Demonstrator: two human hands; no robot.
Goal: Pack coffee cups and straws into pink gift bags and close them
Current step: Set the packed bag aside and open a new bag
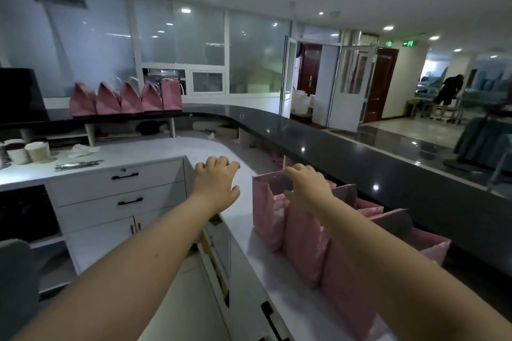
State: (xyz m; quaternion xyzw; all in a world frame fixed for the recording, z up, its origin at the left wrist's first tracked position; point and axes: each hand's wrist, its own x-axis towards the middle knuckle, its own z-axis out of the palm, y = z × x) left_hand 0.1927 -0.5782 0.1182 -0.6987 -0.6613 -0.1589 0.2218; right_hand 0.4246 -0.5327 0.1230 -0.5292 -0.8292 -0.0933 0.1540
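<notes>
Both hands reach forward with bare forearms. The left hand (216,183) hovers over the white worktop (155,151) with its fingers spread and loosely bent, holding nothing. The right hand (306,188) is over the mouth of the open pink paper gift bag (266,210) that stands farthest from the person. Its fingers (288,171) are stretched out to the bag's far rim and the thumb hangs lower in front of the opening. Nothing shows pinched between them, and whether the fingertips touch the rim cannot be told.

Under the right forearm, a row of more open pink gift bags (304,243) runs back toward the person. The row stands on the worktop just beside the raised dark glossy counter (360,152).

Well off to the left of the left hand, two lidded paper coffee cups (38,151) stand on the worktop. A bundle of wrapped straws (77,165) lies near them. Beyond the cups, five closed pink gift bags (124,99) sit side by side on the dark counter.

White drawers with black handles (122,188) are below and left of the left hand.
</notes>
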